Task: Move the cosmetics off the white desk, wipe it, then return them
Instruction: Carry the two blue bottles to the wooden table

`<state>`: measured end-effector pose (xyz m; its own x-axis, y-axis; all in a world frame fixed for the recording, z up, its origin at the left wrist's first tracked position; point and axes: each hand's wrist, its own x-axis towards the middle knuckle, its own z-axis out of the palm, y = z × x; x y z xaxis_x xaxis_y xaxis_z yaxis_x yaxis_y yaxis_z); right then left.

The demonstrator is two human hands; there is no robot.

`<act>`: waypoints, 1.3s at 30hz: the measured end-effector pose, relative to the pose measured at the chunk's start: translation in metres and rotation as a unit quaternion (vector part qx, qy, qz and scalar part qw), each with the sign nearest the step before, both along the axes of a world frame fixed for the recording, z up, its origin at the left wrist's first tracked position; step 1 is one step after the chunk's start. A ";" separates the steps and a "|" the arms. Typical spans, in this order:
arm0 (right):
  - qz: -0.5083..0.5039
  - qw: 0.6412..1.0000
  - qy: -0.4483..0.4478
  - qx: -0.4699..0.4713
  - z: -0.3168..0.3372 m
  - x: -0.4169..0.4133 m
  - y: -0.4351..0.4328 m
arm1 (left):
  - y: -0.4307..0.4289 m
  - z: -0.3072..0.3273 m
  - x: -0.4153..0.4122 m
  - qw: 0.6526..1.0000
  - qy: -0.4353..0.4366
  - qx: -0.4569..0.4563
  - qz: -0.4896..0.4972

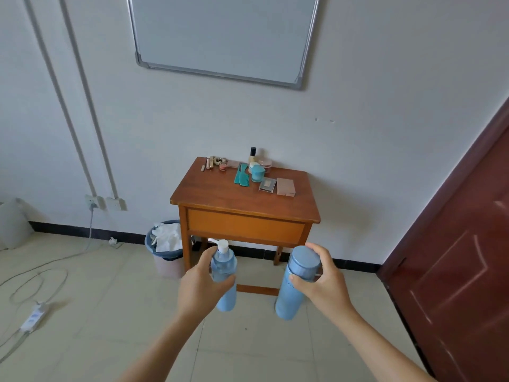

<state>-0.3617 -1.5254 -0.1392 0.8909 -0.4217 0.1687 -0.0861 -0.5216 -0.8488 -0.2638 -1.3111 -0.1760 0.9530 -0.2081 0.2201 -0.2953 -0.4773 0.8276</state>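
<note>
A blue pump bottle point(224, 274) is held below its neck by the curled fingers of the left hand point(198, 283). At its 3 o'clock, a capped blue bottle point(293, 293) is clasped near the top by the right hand point(323, 282). Other cosmetics point(257, 172) lie on the wooden table point(234, 201) at 12 o'clock.

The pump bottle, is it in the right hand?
No, the left hand grips the pump bottle; the right hand grips the capped bottle.
</note>
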 end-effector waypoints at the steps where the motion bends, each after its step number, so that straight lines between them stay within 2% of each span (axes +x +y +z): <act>1: -0.005 1.000 0.000 -0.006 -0.002 0.011 -0.014 | -0.013 -0.001 0.014 1.000 0.003 0.008 -0.005; 10: -0.028 0.999 -0.031 -0.003 0.009 0.141 -0.148 | -0.143 0.023 0.138 0.999 -0.024 0.005 -0.040; 17: 0.006 1.000 -0.017 -0.002 0.003 0.224 -0.202 | -0.202 0.011 0.203 0.999 0.006 -0.041 -0.006; 21: 0.008 1.000 -0.001 0.004 -0.007 0.266 -0.224 | -0.228 0.003 0.249 0.999 0.017 -0.038 -0.020; 34: -0.116 0.993 -0.037 -0.005 0.018 0.431 -0.291 | -0.335 0.024 0.452 0.991 0.015 -0.064 -0.113; 39: -0.149 0.988 -0.038 0.031 0.004 0.466 -0.307 | -0.362 0.008 0.494 0.988 0.037 -0.052 -0.139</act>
<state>0.1043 -1.8328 -0.1355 0.7118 -0.6747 0.1952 -0.1631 -0.4290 -0.8884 0.2302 -1.6726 -0.1678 0.8768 -0.4438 0.1851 -0.3390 -0.2976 0.8925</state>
